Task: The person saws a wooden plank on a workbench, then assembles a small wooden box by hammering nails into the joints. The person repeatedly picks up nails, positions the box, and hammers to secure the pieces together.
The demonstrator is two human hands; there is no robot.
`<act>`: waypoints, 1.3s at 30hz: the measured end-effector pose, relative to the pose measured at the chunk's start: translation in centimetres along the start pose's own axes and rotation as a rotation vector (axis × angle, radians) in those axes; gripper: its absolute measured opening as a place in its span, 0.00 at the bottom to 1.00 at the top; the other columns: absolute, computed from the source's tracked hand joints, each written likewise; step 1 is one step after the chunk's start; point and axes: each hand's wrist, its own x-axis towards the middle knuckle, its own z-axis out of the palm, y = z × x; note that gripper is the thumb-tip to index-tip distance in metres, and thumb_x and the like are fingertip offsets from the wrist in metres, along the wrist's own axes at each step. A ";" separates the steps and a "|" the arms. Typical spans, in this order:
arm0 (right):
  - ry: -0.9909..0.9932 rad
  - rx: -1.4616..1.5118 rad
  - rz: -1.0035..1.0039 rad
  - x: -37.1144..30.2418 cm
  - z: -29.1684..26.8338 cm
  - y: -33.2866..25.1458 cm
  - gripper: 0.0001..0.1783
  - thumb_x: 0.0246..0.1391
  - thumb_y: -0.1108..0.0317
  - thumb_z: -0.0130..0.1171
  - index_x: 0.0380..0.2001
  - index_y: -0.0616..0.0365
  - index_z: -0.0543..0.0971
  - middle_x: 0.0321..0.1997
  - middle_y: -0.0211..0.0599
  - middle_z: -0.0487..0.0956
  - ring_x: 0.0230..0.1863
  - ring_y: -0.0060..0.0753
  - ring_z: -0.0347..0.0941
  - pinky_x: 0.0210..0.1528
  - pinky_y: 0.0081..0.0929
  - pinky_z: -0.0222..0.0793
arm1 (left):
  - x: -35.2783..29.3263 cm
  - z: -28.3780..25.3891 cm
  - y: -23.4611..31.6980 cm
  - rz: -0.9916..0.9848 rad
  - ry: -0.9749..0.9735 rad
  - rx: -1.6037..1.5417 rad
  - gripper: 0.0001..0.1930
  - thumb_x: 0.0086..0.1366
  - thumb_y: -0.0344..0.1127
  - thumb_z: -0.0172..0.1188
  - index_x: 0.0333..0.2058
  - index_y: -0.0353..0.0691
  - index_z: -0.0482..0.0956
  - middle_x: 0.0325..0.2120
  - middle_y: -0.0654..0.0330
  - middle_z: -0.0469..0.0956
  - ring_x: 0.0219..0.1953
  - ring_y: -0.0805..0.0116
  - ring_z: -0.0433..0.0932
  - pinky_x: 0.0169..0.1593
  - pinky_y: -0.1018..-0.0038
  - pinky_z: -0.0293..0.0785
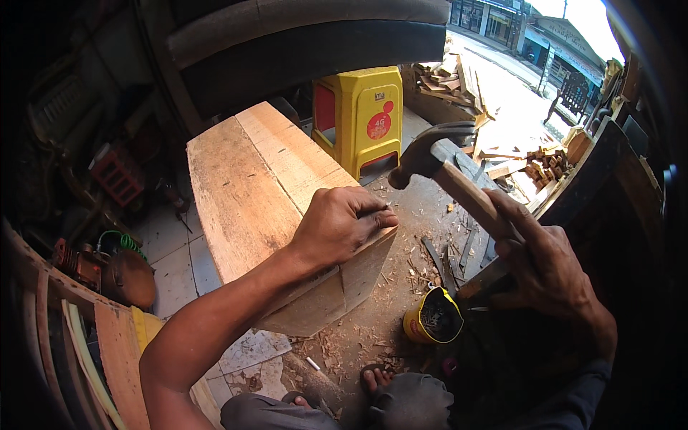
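Note:
A large block-like piece made of pale wooden boards stands before me, with a long seam along its top. My left hand rests at its near right corner, thumb and fingers pinched together. Whatever is between those fingertips is too small to make out. My right hand grips the wooden handle of a claw hammer. The dark hammer head is raised to the right of my left hand, apart from it and from the wood.
A yellow plastic stool stands behind the wood. A small yellow bucket with dark contents sits on the shaving-strewn floor. Scrap wood is heaped at the right. Curved boards and a compressor-like machine are at the left.

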 end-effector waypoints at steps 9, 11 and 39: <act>0.001 0.056 0.098 -1.6 -0.5 0.4 0.29 0.68 0.66 0.53 0.70 0.56 0.64 0.29 0.54 0.81 0.29 0.52 0.83 0.35 0.40 0.74 | 5.7 -3.6 -1.4 0.087 -0.109 0.338 0.19 0.75 0.42 0.54 0.51 0.33 0.84 0.41 0.49 0.85 0.46 0.60 0.83 0.55 0.62 0.77; 0.015 0.039 0.057 -1.5 -0.4 0.7 0.29 0.69 0.63 0.54 0.69 0.57 0.65 0.29 0.54 0.81 0.30 0.53 0.83 0.36 0.41 0.74 | 7.0 -2.0 -0.9 -0.060 -0.299 0.368 0.20 0.75 0.43 0.52 0.44 0.34 0.88 0.36 0.47 0.86 0.46 0.58 0.83 0.53 0.60 0.77; -0.207 -0.287 0.018 1.0 -4.2 -1.4 0.21 0.73 0.55 0.49 0.58 0.59 0.67 0.21 0.43 0.72 0.24 0.44 0.77 0.27 0.42 0.69 | 7.2 0.7 -2.6 0.159 -0.155 0.567 0.33 0.79 0.46 0.45 0.18 0.27 0.77 0.12 0.42 0.70 0.17 0.49 0.74 0.34 0.54 0.74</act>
